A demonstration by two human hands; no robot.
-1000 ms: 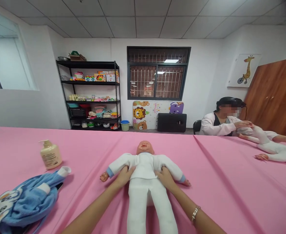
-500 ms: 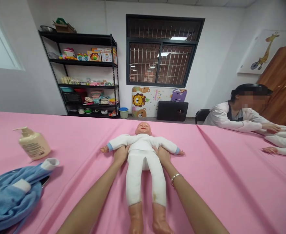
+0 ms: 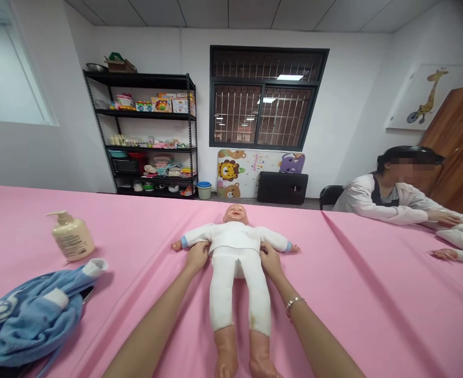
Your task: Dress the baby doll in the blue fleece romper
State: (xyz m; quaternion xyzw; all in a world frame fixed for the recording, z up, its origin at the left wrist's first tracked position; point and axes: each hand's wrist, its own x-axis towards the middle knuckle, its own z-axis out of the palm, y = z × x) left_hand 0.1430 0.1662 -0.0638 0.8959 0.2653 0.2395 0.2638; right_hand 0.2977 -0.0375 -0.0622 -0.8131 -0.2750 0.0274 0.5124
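Note:
A baby doll (image 3: 236, 247) in white clothes lies face up on the pink table cover (image 3: 353, 294), head away from me, arms spread, bare feet toward me. My left hand (image 3: 196, 256) grips the doll's side at the waist, on the left. My right hand (image 3: 271, 259) grips the opposite side of the waist; a bracelet sits on that wrist. Both hands' fingers curl around the white clothing at the torso.
A cream pump bottle (image 3: 72, 237) stands at the left, with a blue towel or garment (image 3: 30, 315) heaped in front of it. At the far right a seated person (image 3: 392, 197) handles another white-clad doll (image 3: 458, 241). A black shelf unit (image 3: 144, 136) stands by the back wall.
The view has shifted so the doll's legs and feet show. My hands have slid from under the doll's arms down to its waist.

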